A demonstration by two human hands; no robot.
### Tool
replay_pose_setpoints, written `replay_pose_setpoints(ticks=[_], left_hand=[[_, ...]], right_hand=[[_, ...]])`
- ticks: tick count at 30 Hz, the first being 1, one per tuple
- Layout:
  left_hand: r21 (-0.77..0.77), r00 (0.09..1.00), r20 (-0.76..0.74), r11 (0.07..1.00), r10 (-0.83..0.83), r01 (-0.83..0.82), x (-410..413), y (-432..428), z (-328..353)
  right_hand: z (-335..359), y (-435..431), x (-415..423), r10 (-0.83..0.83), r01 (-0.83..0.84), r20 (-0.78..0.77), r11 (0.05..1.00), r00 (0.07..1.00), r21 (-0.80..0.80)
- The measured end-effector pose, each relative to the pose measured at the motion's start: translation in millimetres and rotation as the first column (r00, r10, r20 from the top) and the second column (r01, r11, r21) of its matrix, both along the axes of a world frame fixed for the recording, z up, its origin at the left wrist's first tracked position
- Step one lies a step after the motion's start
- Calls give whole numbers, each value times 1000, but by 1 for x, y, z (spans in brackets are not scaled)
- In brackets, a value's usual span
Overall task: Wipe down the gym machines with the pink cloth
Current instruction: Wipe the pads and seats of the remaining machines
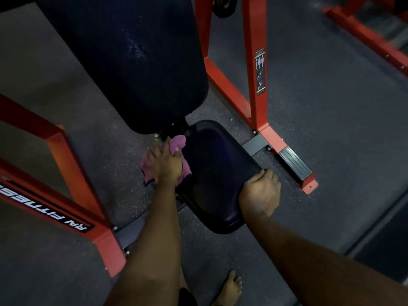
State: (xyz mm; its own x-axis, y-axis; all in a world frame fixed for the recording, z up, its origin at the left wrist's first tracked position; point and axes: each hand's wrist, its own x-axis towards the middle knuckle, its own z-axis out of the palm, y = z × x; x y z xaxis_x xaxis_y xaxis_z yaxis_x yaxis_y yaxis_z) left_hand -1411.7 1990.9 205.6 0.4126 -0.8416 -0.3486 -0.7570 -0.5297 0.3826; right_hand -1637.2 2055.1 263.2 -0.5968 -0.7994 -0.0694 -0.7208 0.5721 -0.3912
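My left grip [164, 164] lies flat on the pink cloth [177, 141], fingers spread, pressing it onto the left edge of the black seat pad [216, 168], near its back end. The cloth is bunched there, just below the tall back pad [132, 62]. My right grip [261, 193] curls round the seat pad's right front corner, holding it. Red frame [254, 62] on both sides, dark rubber floor [331, 129], bare foot [230, 288] below.
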Motion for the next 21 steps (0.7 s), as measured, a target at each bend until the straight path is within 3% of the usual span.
replay_pose_setpoints(ticks=[4,11,15,17,21], left_hand=[[-106,998,-33,993,-54,51,-27,45,2],[14,997,8,997,-80,80,3,-8,-9],[-16,988,17,988,-154,154,1,-12,-1],[-136,959,36,950,-280,282,-12,-4,3],[-292,792,-42,765,-610,574,-54,-23,7]], right_hand=[[1,2,1,-3,3,8,1000,1000,-22],[-4,1,-1,-11,11,3,1000,1000,-21],[-3,1,0,-17,17,4,1000,1000,-14],[-2,2,1,-16,16,7,1000,1000,-21],[-1,1,1,-20,20,19,1000,1000,-11]])
